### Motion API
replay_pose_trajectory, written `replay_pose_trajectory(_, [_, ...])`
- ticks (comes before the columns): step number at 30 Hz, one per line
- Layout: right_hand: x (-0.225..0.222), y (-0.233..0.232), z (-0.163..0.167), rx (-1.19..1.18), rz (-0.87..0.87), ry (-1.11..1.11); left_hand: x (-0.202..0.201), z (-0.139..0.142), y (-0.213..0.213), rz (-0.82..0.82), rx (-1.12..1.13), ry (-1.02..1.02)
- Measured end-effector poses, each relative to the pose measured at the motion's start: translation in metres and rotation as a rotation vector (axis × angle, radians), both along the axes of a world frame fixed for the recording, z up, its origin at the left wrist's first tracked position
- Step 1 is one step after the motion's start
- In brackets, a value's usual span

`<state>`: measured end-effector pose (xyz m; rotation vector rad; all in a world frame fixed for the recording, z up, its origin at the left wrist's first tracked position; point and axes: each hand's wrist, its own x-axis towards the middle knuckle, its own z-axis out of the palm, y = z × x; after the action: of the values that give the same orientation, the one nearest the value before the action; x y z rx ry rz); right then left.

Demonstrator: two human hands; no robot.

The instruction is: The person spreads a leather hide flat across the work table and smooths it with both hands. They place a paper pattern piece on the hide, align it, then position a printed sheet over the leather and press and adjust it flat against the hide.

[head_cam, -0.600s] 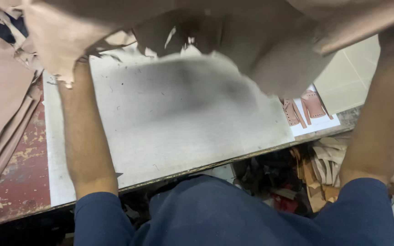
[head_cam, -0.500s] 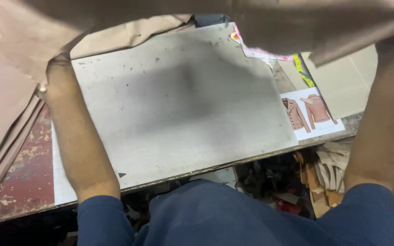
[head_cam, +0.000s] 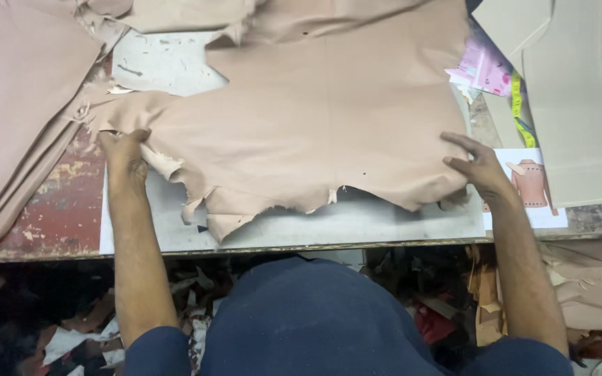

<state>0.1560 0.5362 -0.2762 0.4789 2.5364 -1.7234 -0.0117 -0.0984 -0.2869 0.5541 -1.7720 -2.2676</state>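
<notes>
Tan leather, stacked hides (head_cam: pixel 15 104) hang over the left edge of the table (head_cam: pixel 64 216), red worn paint showing there. Left hand (head_cam: pixel 125 154) lies flat on the left edge of the leather hide (head_cam: pixel 315 118), fingers pressed together and pointing away, thumb tucked at the ragged edge; pinching or just pressing, cannot tell. The hide is spread flat over the grey cutting board (head_cam: pixel 357 223) in the middle of the table, its jagged near edge short of the board's front edge, bare board showing at the far left corner too. Right hand (head_cam: pixel 479 167) rests on the hide's right edge, fingers spread, pressing it down. Just right of that hand a paper sheet with a jacket picture (head_cam: pixel 531 184). Behind it pink papers (head_cam: pixel 485 69), a yellow tape measure (head_cam: pixel 520 111), and pale cardboard patterns (head_cam: pixel 580 90) at the far right corner.
</notes>
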Motion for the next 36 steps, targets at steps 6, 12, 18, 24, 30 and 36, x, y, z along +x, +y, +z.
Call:
replay_pose_trajectory(6, [0.018, -0.011, -0.067, 0.422, 0.165, 0.011, 0.004, -0.046, -0.017, -0.028, -0.481, 0.153])
replay_pose_trajectory(12, [0.054, -0.047, -0.064, 0.736, 0.035, -0.147, -0.012, -0.046, -0.049, 0.107, -0.837, 0.036])
replay_pose_trajectory(18, [0.102, -0.042, -0.067, 0.854, 0.094, -0.068, 0.001, -0.060, -0.037, 0.349, -0.975, -0.017])
replay_pose_trajectory(24, [0.146, -0.033, -0.100, 0.764, -0.029, 0.249, 0.115, -0.110, 0.065, 0.329, -0.958, -0.374])
replay_pose_trajectory(30, [0.152, -0.025, -0.082, 0.708, -0.067, 0.325, 0.188, -0.146, 0.138, 0.143, -1.298, -0.363])
replay_pose_trajectory(36, [0.149, -0.022, -0.075, 0.613, -0.031, -0.037, 0.190, -0.161, 0.089, 0.004, -1.011, -0.202])
